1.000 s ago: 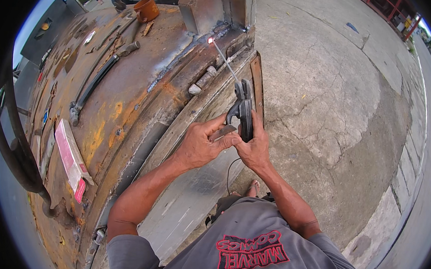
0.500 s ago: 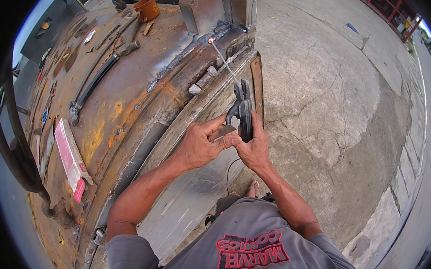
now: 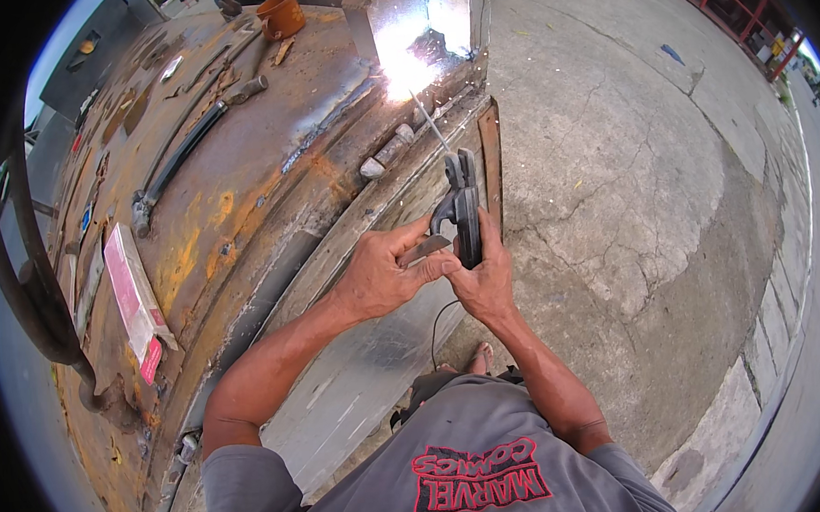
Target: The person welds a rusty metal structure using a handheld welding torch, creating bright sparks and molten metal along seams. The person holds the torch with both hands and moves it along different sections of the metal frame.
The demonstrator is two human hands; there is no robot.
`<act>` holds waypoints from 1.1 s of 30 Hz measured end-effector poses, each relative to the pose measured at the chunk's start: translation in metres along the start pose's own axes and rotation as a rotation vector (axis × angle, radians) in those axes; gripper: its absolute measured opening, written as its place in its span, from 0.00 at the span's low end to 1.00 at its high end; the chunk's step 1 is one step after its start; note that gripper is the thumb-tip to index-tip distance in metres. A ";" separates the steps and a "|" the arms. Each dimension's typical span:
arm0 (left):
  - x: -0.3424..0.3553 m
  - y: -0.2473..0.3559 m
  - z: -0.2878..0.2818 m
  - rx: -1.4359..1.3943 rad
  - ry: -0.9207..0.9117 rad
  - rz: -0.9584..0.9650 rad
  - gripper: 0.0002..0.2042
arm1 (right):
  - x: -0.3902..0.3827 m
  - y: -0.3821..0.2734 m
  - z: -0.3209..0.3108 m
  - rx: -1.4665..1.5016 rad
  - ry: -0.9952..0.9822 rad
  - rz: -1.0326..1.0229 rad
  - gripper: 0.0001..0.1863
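Bright white arc light (image 3: 408, 72) flares at the tip of a thin welding rod (image 3: 431, 120), at the foot of an upright steel post (image 3: 369, 19). The rod sits in the jaws of a black electrode holder (image 3: 466, 206). My right hand (image 3: 483, 284) is wrapped round the holder's handle. My left hand (image 3: 379, 273) is closed on the flat, lever-like part at its side, its thumb meeting my right hand. Glare hides the joint under the arc. Left of the holder, a short round metal piece (image 3: 388, 152) sits along the rusty edge.
On the rusty steel plate (image 3: 235, 163) lie a black-handled hammer (image 3: 179, 162), another hammer (image 3: 248, 89), a pink-and-white carton (image 3: 133, 292) and an orange-brown mug (image 3: 280, 17). A dark curved bar (image 3: 41, 279) rises at far left. Cracked concrete (image 3: 611, 169) spreads to the right.
The small glowing point at the rod's tip has become a large white arc with sparks, lighting the post. My hands and the holder have barely moved.
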State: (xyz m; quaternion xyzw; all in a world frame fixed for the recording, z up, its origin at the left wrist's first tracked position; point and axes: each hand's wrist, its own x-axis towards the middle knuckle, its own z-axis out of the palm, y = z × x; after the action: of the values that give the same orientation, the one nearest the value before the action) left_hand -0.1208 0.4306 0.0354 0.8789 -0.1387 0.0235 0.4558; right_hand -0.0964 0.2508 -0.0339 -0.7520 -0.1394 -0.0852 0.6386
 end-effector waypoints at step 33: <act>-0.002 -0.002 0.003 -0.064 -0.012 -0.065 0.42 | -0.002 0.004 0.002 0.012 0.010 0.011 0.42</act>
State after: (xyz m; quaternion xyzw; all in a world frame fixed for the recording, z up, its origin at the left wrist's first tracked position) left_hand -0.1228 0.4301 0.0320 0.8680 -0.1133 -0.0012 0.4834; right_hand -0.0971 0.2518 -0.0388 -0.7484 -0.1325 -0.0846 0.6443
